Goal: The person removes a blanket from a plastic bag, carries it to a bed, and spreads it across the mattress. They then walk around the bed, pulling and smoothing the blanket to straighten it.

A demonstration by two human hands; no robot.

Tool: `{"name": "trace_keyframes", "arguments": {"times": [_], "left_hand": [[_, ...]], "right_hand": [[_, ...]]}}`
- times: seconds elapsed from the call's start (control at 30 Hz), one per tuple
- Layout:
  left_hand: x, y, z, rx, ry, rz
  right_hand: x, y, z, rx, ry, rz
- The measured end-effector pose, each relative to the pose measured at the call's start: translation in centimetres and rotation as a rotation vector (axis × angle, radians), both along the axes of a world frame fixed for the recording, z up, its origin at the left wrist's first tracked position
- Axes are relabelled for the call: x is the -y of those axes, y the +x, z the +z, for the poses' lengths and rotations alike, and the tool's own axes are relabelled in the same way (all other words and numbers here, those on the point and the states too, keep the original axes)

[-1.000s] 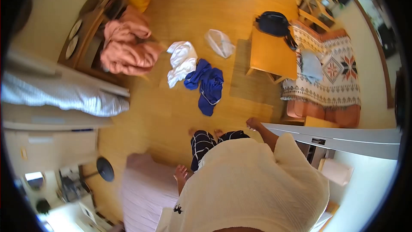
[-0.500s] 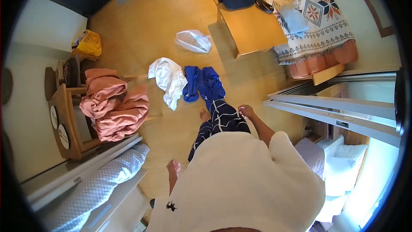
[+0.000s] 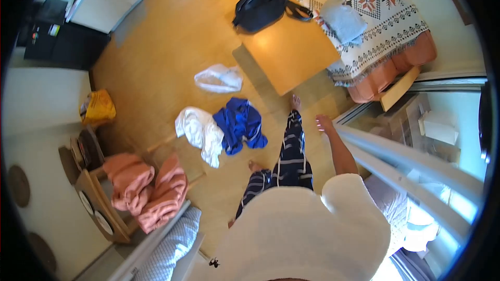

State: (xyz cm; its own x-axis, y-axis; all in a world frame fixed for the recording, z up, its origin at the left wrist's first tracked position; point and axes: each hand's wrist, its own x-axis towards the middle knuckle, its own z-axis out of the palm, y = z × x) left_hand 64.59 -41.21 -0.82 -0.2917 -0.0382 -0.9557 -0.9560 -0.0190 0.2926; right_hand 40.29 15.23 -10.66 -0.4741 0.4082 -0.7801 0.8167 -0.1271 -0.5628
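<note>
My right hand (image 3: 324, 123) hangs out to the right of my leg, beside the sliding door frame, with its fingers apart and nothing in them. Only a sliver of my left hand (image 3: 230, 224) shows past my shirt, so its fingers are hidden. On the floor ahead lie a crumpled white cloth (image 3: 198, 127) and a crumpled blue cloth (image 3: 239, 125), touching each other. Just beyond them is a white translucent plastic bag (image 3: 219, 78). To the left, a salmon-coloured cloth (image 3: 164, 195) is draped over a wooden chair (image 3: 112, 216).
A low wooden table (image 3: 291, 52) bears a black bag (image 3: 260, 9). Right of it stands a sofa (image 3: 364, 91) with a patterned throw (image 3: 359, 36) and a folded light-blue cloth (image 3: 344, 23). Sliding door rails (image 3: 406, 151) run at right. A yellow bag (image 3: 99, 106) sits at left.
I have stepped forward, my right foot now past the blue cloth near the table. My right hand has swung forward and right; my left hand has dropped back mostly behind my shirt.
</note>
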Motion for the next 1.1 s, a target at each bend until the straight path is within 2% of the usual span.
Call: {"name": "trace_keyframes", "arguments": {"times": [0.17, 0.23, 0.27, 0.3, 0.37, 0.4, 0.43, 0.5, 0.53, 0.57, 0.63, 0.67, 0.7, 0.73, 0.77, 0.87, 0.9, 0.97, 1.03, 1.1], "left_hand": [[-10.5, -10.0, 2.1, 0.141, -0.14, -0.107], [-14.1, -14.4, 2.9, 0.178, -0.195, -0.141], [-15.8, -16.5, 3.4, 0.19, -0.221, -0.161], [-17.3, -18.4, 3.7, 0.194, -0.244, -0.18], [-20.2, -22.2, 4.1, 0.189, -0.279, -0.227], [-21.4, -24.1, 3.9, 0.181, -0.291, -0.253], [-22.2, -25.9, 4.3, 0.17, -0.301, -0.276], [-22.8, -29.1, 4.1, 0.144, -0.29, -0.339], [-22.7, -31.2, 3.6, 0.138, -0.193, -0.295], [-21.7, -33.1, 2.2, 0.13, -0.092, -0.249], [-23.8, -36.2, 2.5, -0.031, -0.124, -0.37], [-27.6, -39.1, 3.8, -0.195, -0.254, -0.534], [-29.5, -41.4, 4.1, -0.306, -0.23, -0.561], [-31.0, -43.4, 4.4, -0.419, -0.202, -0.584], [-33.0, -45.6, 5.3, -0.522, -0.215, -0.644], [-39.5, -51.7, 9.2, -0.82, -0.199, -0.69], [-39.5, -53.7, 8.0, -1.016, -0.114, -0.697], [-42.6, -57.5, 10.1, -1.105, 0.021, -0.583], [-45.6, -59.6, 11.7, -1.044, 0.215, -0.567], [-48.7, -58.7, 10.5, -0.822, 0.717, -0.8]], "right_hand": [[-17.4, -14.8, -6.6, -0.176, 0.256, -0.246], [-22.9, -19.8, -10.6, -0.361, 0.123, -0.716], [-25.2, -21.7, -11.9, -0.537, -0.005, -0.84], [-27.1, -23.8, -11.3, -0.399, 0.102, -0.809], [-30.9, -27.2, -12.2, -0.216, 0.052, -0.759], [-30.5, -28.9, -11.4, -0.435, -0.004, -0.994], [-31.5, -29.8, -11.9, -0.406, 0.084, -0.924], [-32.8, -31.4, -11.7, -0.23, 0.113, -0.976], [-33.0, -32.4, -11.2, -0.15, 0.122, -0.998], [-32.9, -33.4, -9.1, -0.242, 0.232, -0.98], [-32.2, -34.6, -3.1, -0.428, 0.465, -0.938], [-32.0, -34.8, -2.3, -0.51, 0.498, -0.866], [-32.2, -35.0, -1.2, -0.595, 0.541, -0.792], [-30.9, -34.4, 3.9, -0.48, 0.719, -0.575], [-29.1, -33.6, 8.1, -0.626, 0.827, -0.548], [-24.1, -28.1, 17.6, -0.705, 0.659, -0.249], [-22.0, -25.4, 20.3, -0.684, 0.637, -0.148], [-17.1, -19.4, 26.8, -0.756, 0.777, -0.008], [-11.9, -12.3, 34.4, -0.783, 0.792, 0.109], [-6.9, -5.4, 40.4, -0.689, 0.694, 0.02]]}}
